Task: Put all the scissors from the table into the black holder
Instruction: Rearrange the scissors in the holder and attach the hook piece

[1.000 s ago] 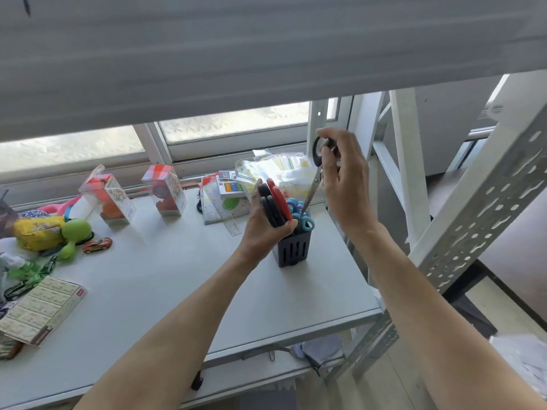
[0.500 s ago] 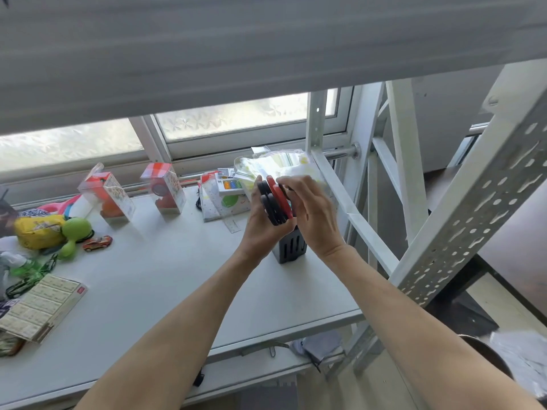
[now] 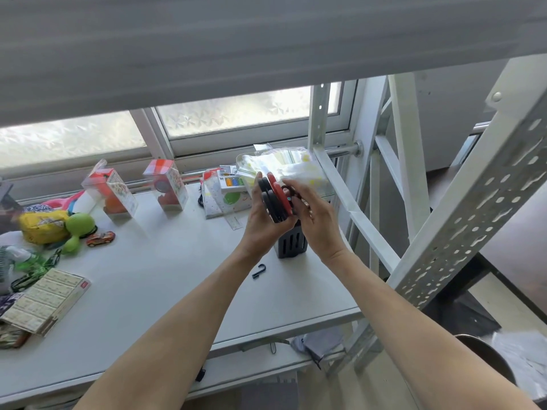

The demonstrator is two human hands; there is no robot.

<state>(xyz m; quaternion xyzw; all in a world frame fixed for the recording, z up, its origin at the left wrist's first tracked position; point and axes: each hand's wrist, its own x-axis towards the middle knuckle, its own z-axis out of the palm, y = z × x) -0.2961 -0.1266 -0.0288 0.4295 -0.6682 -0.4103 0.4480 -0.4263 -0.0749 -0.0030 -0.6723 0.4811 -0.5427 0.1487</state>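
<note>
A grey blind point(image 3: 236, 45) fills the top of the view, with a frosted window point(image 3: 236, 113) below it. A white perforated rack point(image 3: 461, 214) is seen at 3 o'clock, its diagonal brace passing just behind the hands. The white desk point(image 3: 165, 285) spreads across the lower left.

On the desk, a flat printed box point(image 3: 47, 300) lies at 9 o'clock, with a yellow pouch point(image 3: 41, 226), a green toy point(image 3: 78, 229) and a small toy car point(image 3: 100, 238) beyond it. Two clear boxes point(image 3: 112, 190) stand near the window, and a plastic bag point(image 3: 284, 167) is seen at 12 o'clock behind the hands. A small black hook point(image 3: 260, 270) lies at 7 o'clock from the holder.

The holder point(image 3: 291, 245) stands near the desk's right edge, its top hidden by both hands. The left hand point(image 3: 262, 229) is wrapped around red and black scissors point(image 3: 275, 199), held directly above the holder. The right hand point(image 3: 316, 220) is curled beside them, its fingers point(image 3: 291, 187) touching a dark handle; whether it is gripped cannot be told.
</note>
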